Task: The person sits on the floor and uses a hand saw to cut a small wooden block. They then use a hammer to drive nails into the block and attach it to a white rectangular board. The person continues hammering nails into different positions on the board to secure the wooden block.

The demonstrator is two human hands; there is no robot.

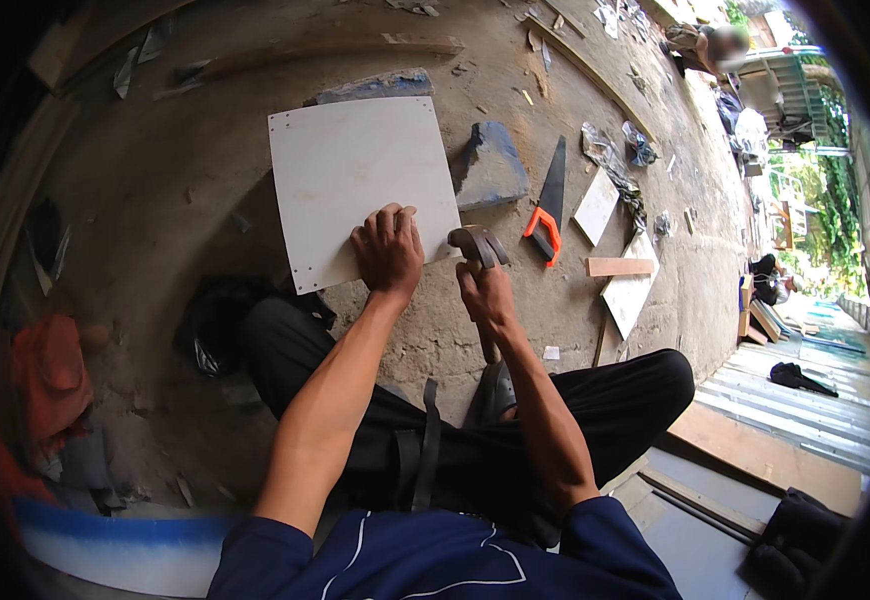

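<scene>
A white square board [355, 170] with small dark nail heads at its corners lies in front of me, raised off the floor on stone blocks. My left hand [390, 248] presses on the board near its near edge, fingers bent and drawn together; what they may hold is hidden. My right hand [487, 295] is wrapped round the handle of a claw hammer [479, 245], just right of the board. The hammer's head is at the board's near right corner; whether it touches cannot be made out.
A handsaw [549, 205] with an orange handle lies right of a blue-grey stone block [493, 165]. Beyond it are white offcuts [597, 207], a brown wood strip [619, 267] and crumpled plastic [641, 147]. Long timber [595, 75] lies farther off. Another person [700, 45] is at the far right.
</scene>
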